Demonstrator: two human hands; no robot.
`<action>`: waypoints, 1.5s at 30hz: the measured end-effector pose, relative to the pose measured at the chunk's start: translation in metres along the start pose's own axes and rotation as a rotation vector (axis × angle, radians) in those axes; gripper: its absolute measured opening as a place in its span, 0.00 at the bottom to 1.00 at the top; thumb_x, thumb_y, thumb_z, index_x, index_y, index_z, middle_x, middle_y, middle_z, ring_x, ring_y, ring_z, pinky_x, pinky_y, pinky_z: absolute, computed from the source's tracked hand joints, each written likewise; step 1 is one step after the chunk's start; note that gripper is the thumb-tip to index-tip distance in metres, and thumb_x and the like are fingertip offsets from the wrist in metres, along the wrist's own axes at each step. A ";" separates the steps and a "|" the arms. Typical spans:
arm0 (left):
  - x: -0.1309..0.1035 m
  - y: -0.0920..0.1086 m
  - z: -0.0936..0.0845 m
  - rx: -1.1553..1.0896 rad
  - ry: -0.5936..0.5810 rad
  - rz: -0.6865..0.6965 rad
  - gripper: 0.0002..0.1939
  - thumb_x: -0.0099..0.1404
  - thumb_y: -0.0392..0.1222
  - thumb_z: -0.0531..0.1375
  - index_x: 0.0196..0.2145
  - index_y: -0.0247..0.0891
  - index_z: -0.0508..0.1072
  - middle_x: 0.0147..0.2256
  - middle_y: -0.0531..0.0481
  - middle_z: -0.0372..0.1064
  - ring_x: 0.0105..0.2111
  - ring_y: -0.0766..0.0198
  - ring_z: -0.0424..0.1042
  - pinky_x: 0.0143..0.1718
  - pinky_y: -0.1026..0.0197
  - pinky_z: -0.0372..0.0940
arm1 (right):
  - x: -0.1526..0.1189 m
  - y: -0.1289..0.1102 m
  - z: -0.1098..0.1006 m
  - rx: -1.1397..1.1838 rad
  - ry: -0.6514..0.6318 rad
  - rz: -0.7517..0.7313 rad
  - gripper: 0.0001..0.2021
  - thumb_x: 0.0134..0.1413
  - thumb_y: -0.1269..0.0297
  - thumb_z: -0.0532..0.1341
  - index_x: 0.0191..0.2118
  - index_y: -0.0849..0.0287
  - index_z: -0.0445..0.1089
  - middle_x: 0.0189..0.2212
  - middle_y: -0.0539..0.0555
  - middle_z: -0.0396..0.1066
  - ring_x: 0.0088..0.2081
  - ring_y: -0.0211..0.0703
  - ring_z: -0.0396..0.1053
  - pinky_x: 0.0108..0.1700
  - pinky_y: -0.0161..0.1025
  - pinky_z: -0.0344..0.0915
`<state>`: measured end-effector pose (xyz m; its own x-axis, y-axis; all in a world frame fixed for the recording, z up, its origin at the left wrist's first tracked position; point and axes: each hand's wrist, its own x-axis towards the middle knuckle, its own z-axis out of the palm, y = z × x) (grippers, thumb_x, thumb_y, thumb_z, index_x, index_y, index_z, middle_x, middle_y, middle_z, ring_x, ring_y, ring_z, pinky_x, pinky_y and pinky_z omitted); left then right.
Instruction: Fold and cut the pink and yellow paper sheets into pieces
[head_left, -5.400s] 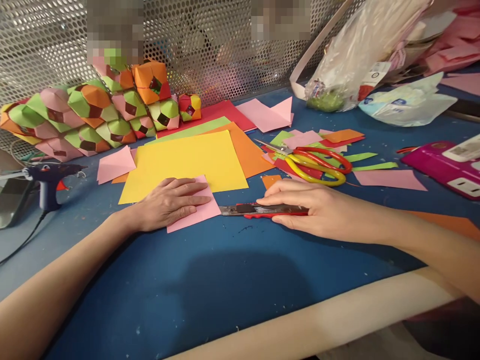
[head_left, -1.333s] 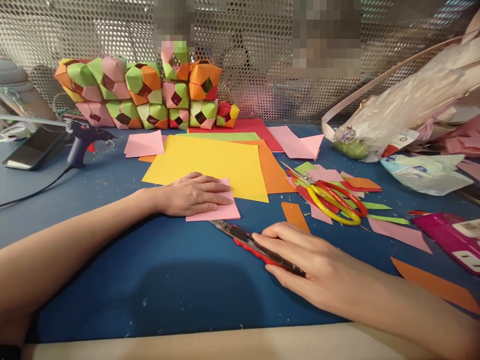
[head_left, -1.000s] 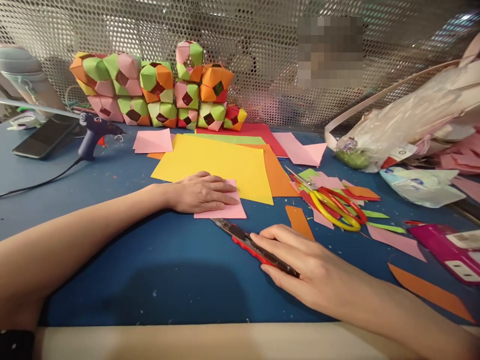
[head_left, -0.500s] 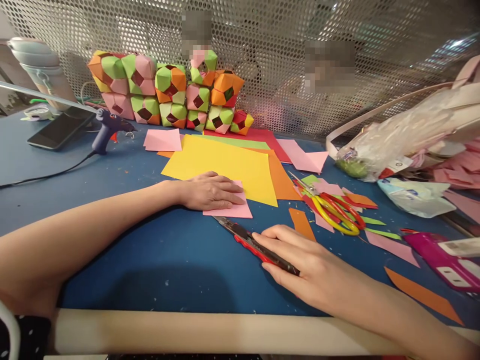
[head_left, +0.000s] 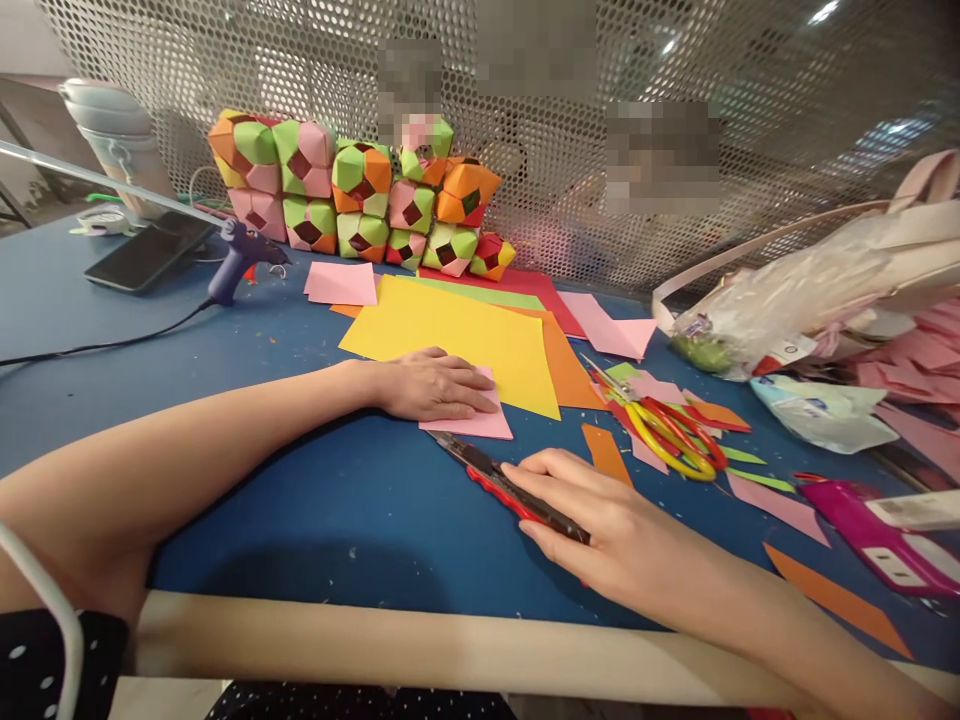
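Note:
My left hand lies flat, fingers stretched, on a small pink paper at the near edge of a yellow sheet. Wrapped in my right hand is a utility knife with a red and black body. Its blade points up and left, with the tip close to the pink paper's lower left edge. Orange, green and red sheets show from beneath the yellow one.
Folded paper blocks are stacked behind the sheets. A glue gun, phone and bottle stand left. On the right are scissors, scraps, a magenta power strip and a plastic bag.
The view has shifted slightly, so the blocks and sheets appear a little further right and lower. Both hands keep nearly the same places, the left still on the pink paper.

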<state>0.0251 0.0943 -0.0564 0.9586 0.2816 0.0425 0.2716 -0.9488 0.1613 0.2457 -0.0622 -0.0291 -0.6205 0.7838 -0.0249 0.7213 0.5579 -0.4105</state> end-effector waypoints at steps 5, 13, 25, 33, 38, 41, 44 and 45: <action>0.000 0.000 0.000 0.013 -0.024 -0.014 0.24 0.73 0.52 0.41 0.62 0.53 0.61 0.66 0.52 0.52 0.64 0.58 0.52 0.60 0.52 0.46 | 0.002 -0.003 0.000 -0.002 0.002 -0.003 0.17 0.62 0.70 0.53 0.55 0.55 0.65 0.43 0.56 0.67 0.41 0.41 0.69 0.42 0.39 0.71; 0.000 0.001 0.000 0.027 -0.026 -0.016 0.24 0.73 0.52 0.41 0.62 0.50 0.61 0.66 0.51 0.52 0.64 0.57 0.51 0.60 0.51 0.47 | -0.011 0.003 -0.004 0.008 -0.025 0.005 0.16 0.64 0.66 0.53 0.55 0.52 0.65 0.45 0.55 0.66 0.41 0.40 0.69 0.42 0.37 0.69; -0.001 0.000 0.002 0.029 -0.008 -0.012 0.24 0.73 0.52 0.42 0.62 0.51 0.62 0.65 0.52 0.53 0.64 0.57 0.52 0.60 0.54 0.47 | -0.023 -0.002 0.001 -0.059 0.066 0.039 0.16 0.64 0.66 0.53 0.56 0.52 0.63 0.47 0.55 0.66 0.45 0.41 0.69 0.45 0.37 0.69; 0.000 -0.003 0.001 -0.013 -0.003 -0.027 0.25 0.72 0.54 0.44 0.61 0.49 0.62 0.64 0.52 0.55 0.63 0.56 0.53 0.60 0.53 0.47 | -0.032 0.003 0.017 -0.121 0.211 0.003 0.15 0.62 0.68 0.54 0.54 0.57 0.66 0.44 0.56 0.68 0.42 0.39 0.71 0.43 0.35 0.70; 0.001 -0.003 0.001 -0.025 0.031 -0.028 0.23 0.72 0.53 0.45 0.59 0.47 0.65 0.63 0.53 0.58 0.62 0.56 0.56 0.59 0.54 0.49 | -0.031 0.000 0.017 -0.129 0.253 -0.006 0.14 0.62 0.68 0.54 0.52 0.59 0.68 0.42 0.57 0.70 0.39 0.39 0.72 0.41 0.34 0.71; 0.001 -0.001 0.000 -0.029 0.049 -0.027 0.22 0.72 0.51 0.45 0.59 0.46 0.66 0.62 0.53 0.60 0.61 0.57 0.58 0.59 0.54 0.50 | -0.032 0.000 0.017 -0.124 0.267 -0.013 0.15 0.61 0.69 0.54 0.52 0.59 0.68 0.43 0.57 0.70 0.40 0.39 0.72 0.41 0.34 0.71; 0.001 0.000 0.000 -0.029 0.053 -0.030 0.21 0.72 0.50 0.45 0.58 0.46 0.66 0.62 0.53 0.60 0.61 0.59 0.58 0.59 0.55 0.50 | -0.035 0.003 0.019 -0.122 0.271 -0.013 0.15 0.61 0.69 0.54 0.52 0.58 0.67 0.42 0.57 0.70 0.40 0.39 0.72 0.40 0.34 0.71; 0.001 0.000 0.000 -0.030 0.057 -0.030 0.21 0.72 0.49 0.45 0.58 0.47 0.66 0.62 0.54 0.60 0.60 0.59 0.59 0.59 0.56 0.50 | -0.037 0.004 0.019 -0.124 0.276 -0.010 0.15 0.61 0.69 0.54 0.52 0.58 0.67 0.42 0.57 0.70 0.40 0.39 0.72 0.40 0.33 0.71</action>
<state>0.0259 0.0946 -0.0564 0.9435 0.3182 0.0928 0.2965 -0.9354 0.1927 0.2656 -0.0940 -0.0473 -0.5329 0.8131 0.2341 0.7582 0.5817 -0.2943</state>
